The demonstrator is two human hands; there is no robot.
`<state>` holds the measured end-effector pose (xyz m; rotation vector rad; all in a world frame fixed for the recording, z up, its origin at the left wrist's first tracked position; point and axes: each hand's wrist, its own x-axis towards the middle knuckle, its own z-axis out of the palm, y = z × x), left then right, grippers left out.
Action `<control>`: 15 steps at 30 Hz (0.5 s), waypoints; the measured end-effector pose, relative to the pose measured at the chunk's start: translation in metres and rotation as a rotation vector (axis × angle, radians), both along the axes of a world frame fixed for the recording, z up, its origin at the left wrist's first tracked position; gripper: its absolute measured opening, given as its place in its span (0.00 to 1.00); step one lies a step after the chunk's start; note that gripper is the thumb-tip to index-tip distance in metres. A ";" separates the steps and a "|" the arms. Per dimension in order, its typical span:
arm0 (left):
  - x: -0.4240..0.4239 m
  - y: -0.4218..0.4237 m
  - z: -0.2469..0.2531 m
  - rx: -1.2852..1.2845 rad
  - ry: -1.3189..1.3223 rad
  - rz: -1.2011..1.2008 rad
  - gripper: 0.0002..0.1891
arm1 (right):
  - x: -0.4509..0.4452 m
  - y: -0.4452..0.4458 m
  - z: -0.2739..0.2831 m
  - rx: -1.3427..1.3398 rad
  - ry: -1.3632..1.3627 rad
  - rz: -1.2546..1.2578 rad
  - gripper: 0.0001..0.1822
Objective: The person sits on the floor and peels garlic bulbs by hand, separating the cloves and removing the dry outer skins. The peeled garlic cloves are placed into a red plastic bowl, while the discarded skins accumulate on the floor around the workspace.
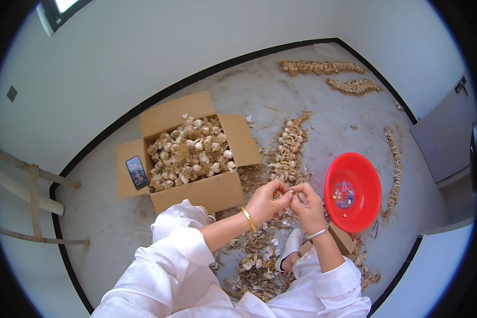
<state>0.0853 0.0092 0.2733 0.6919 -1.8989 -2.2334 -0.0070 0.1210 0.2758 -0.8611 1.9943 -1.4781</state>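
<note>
My left hand point(269, 200), with a gold bangle at its wrist, meets my right hand point(309, 208) fingertip to fingertip. Between them they pinch a small piece of garlic point(291, 191), mostly covered by the fingers; it looks like a clove. More garlic shows pale inside the curled right fingers. Close by on the right stands a red plastic basin point(369, 190) with several loose cloves point(337, 194) on its patterned bottom. Just beyond my hands a braid of garlic bulbs point(288, 147) lies on the floor.
A cardboard box point(200, 192) heaped with garlic bulbs point(198, 145) stands to the left, a phone point(137, 173) on its flap. Husks point(258, 258) litter the floor around my slipper point(292, 244). More garlic braids point(322, 67) lie farther off. A wooden ladder point(35, 202) leans at left.
</note>
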 end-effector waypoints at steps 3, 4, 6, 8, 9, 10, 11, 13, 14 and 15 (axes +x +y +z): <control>0.000 -0.002 0.000 0.077 0.004 -0.025 0.09 | -0.002 -0.001 0.004 -0.032 -0.301 -0.031 0.10; 0.000 -0.002 0.000 0.095 0.004 -0.030 0.09 | -0.004 -0.001 0.004 -0.064 -0.366 -0.029 0.11; 0.000 -0.003 0.000 0.158 0.024 0.005 0.08 | -0.006 0.000 0.004 -0.131 -0.447 -0.016 0.17; -0.001 -0.005 -0.003 0.245 0.062 0.088 0.08 | -0.007 -0.001 0.009 -0.108 -0.434 -0.029 0.17; -0.001 -0.006 -0.003 0.255 0.034 0.053 0.08 | -0.009 -0.001 0.011 -0.096 -0.426 -0.039 0.16; 0.000 -0.008 -0.002 0.264 0.006 0.019 0.07 | -0.011 0.001 0.010 -0.068 -0.387 -0.020 0.15; 0.000 -0.009 -0.002 0.273 -0.022 -0.016 0.07 | -0.013 0.003 0.008 -0.039 -0.349 -0.001 0.14; 0.000 -0.006 -0.001 0.238 -0.076 -0.053 0.08 | -0.016 0.005 0.005 -0.005 -0.330 0.001 0.12; 0.000 -0.005 0.000 0.221 -0.102 -0.073 0.08 | -0.016 0.005 0.004 0.001 -0.349 -0.017 0.10; 0.001 -0.005 0.001 0.220 -0.103 -0.080 0.09 | -0.017 0.005 0.004 0.007 -0.367 -0.036 0.09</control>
